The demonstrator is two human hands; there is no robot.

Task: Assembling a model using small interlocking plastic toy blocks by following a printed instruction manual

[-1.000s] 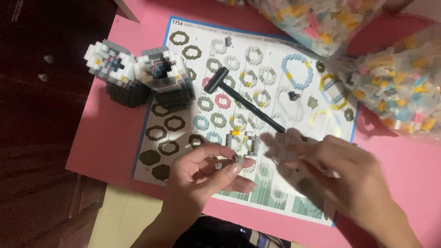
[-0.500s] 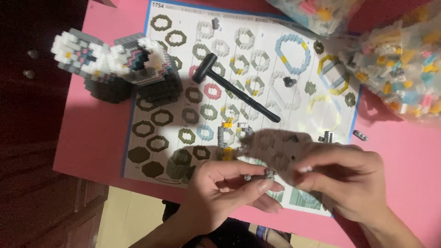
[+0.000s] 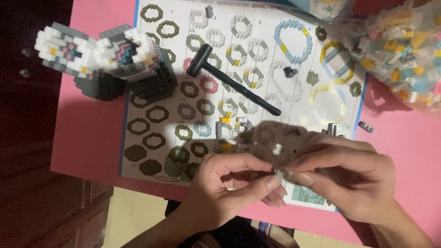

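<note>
My left hand (image 3: 229, 188) and my right hand (image 3: 349, 177) meet over the near edge of a printed instruction sheet (image 3: 257, 69) on a pink table (image 3: 92, 133). Their fingertips pinch a tiny pale building brick (image 3: 278, 172) between them. A small black hammer (image 3: 229, 78) lies across the middle of the sheet. Two built figures of small bricks (image 3: 110, 59), white, grey and black, stand at the sheet's far left. Several loose small bricks (image 3: 232, 125) lie on the sheet just beyond my hands.
Clear plastic bags of mixed coloured bricks (image 3: 404, 50) lie at the far right. A few stray grey bricks (image 3: 365, 126) sit on the table beside the sheet's right edge. A dark wooden cabinet (image 3: 32, 160) borders the table on the left.
My hands have come closer together and now pinch the small brick at one point. The view has shifted, so the sheet and figures appear further up and left.
</note>
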